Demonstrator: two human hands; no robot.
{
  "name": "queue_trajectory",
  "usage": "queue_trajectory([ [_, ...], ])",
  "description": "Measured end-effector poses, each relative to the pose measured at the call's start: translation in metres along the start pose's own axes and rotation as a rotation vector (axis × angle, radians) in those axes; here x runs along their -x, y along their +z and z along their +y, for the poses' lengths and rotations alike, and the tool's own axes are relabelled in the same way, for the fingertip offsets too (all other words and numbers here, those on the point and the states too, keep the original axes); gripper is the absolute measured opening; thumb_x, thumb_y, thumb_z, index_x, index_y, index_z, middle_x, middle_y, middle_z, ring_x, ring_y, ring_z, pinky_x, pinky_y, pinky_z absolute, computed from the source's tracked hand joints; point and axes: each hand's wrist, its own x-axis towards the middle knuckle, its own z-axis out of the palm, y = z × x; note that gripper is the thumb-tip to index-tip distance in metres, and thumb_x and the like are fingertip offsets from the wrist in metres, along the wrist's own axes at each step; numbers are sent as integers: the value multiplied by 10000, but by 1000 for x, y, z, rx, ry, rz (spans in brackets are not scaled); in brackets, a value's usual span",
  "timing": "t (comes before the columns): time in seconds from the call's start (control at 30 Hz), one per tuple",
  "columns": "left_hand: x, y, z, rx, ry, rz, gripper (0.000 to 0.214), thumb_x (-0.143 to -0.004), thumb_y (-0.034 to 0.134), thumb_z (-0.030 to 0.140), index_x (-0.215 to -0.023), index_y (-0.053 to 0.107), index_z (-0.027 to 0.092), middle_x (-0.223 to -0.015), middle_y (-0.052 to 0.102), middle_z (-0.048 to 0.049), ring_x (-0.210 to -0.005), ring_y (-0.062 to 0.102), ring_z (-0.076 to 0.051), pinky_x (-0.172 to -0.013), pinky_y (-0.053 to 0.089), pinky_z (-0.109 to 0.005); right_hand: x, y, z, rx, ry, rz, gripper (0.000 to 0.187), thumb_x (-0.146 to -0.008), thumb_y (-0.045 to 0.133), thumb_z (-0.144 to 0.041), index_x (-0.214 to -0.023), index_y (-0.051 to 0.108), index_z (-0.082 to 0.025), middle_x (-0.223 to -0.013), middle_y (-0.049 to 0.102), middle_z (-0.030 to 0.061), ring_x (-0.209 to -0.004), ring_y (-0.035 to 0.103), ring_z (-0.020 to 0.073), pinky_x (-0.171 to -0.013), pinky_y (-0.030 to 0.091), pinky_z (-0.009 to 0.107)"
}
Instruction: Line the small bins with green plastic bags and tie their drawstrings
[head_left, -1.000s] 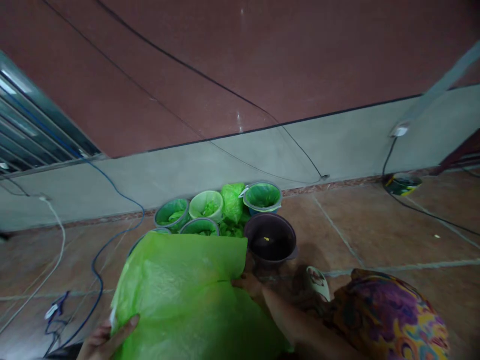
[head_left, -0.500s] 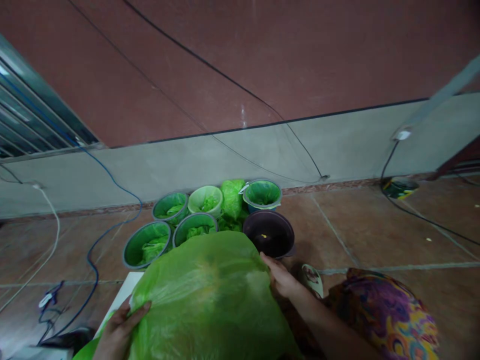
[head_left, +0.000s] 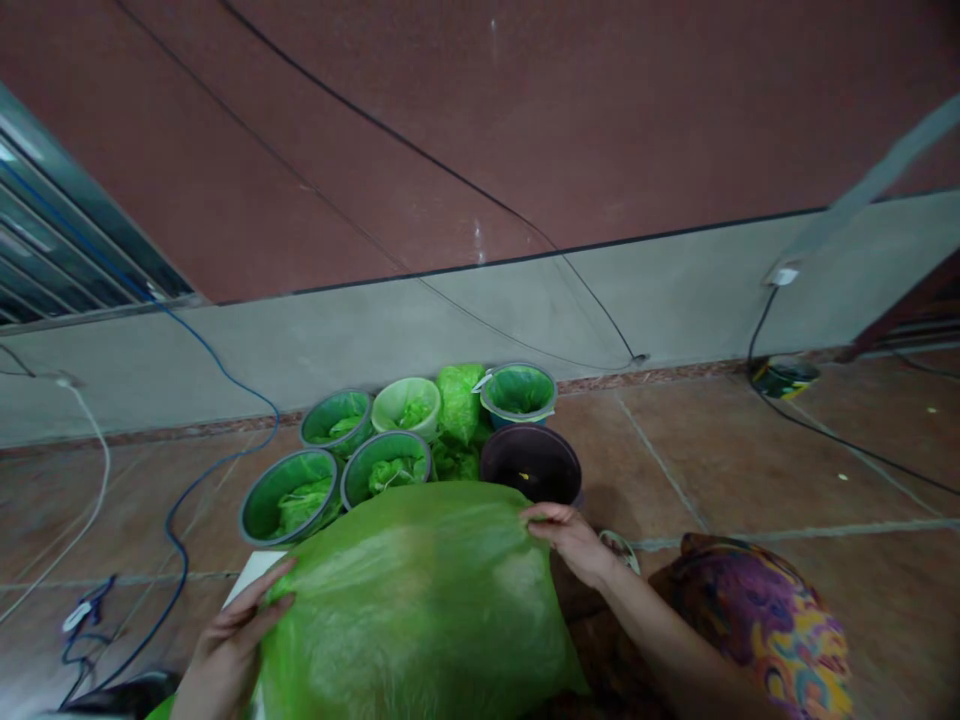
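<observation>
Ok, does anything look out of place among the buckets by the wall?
The dark bucket alone has no green liner, and a small yellow scrap lies inside. A loose crumpled bag sits wedged between the lined buckets. Nothing looks spilled.

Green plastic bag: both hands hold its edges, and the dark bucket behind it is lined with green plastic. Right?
No. The head view shows the dark bucket unlined, its inside bare and dark. The left hand and right hand do hold the green plastic bag at its edges, and the bucket does stand behind it.
</observation>
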Motion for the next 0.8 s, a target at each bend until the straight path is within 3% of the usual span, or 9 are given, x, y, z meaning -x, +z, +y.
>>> queue_trajectory([
  [0.07, -5, -3, 1, -25, 22, -31, 481, -534, 818, 426, -967, 763, 222, -1153, 714, -65, -1275, 510, -337, -1100, 367, -461, -1, -6, -4, 21, -7, -24, 251, -597, 794, -331, -799, 760, -186, -770, 724, 21, -719, 609, 165, -736, 450, 306],
  [0.17, -13, -5, 4, -107, 61, -78, 560, -537, 817, 454, -1035, 749, 207, -1170, 704, -68, -1243, 533, -331, -1086, 383, -440, -1, -12, -16, 22, 5, -95, 352, -604, 795, -293, -941, 755, -199, -888, 740, 30, -793, 630, 173, -790, 454, 315],
  [0.27, -18, -2, 11, -194, 121, -49, 634, -547, 802, 470, -1117, 715, 206, -1102, 722, -54, -1154, 596, -302, -1019, 451, -378, -1, -14, -32, 64, -32, -128, 467, -604, 783, -259, -1064, 719, -208, -982, 735, 33, -842, 639, 174, -817, 464, 322],
  [0.4, -19, 6, 25, -330, 234, 16, 678, -583, 748, 476, -1209, 656, 232, -1027, 739, -47, -1015, 664, -274, -895, 526, -326, -5, -14, -49, 211, -135, -58, 509, -607, 744, -238, -1109, 683, -183, -968, 730, 28, -839, 642, 177, -793, 486, 317],
  [0.53, -18, 10, 35, -577, 441, 55, 574, -653, 661, 482, -1184, 657, 262, -1092, 725, -66, -997, 678, -291, -858, 536, -333, -6, -16, -62, 451, -285, 22, 494, -674, 676, -223, -1167, 652, -193, -1005, 722, 36, -884, 646, 192, -834, 487, 334],
  [0.67, -21, 12, 37, -774, 586, 25, 510, -720, 553, 484, -1128, 671, 204, -1036, 727, -108, -900, 701, -297, -787, 551, -347, -1, -15, -73, 781, -417, 138, 294, -756, 610, -226, -1031, 714, -207, -983, 700, 55, -874, 647, 205, -821, 476, 339],
  [0.8, -25, 11, 38, -892, 622, 16, 401, -737, 491, 468, -941, 712, 202, -933, 719, -118, -795, 696, -288, -699, 550, -361, 2, -14, -77, 892, -501, 201, 206, -792, 549, -192, -891, 729, -211, -920, 684, 58, -866, 647, 200, -815, 477, 325],
])
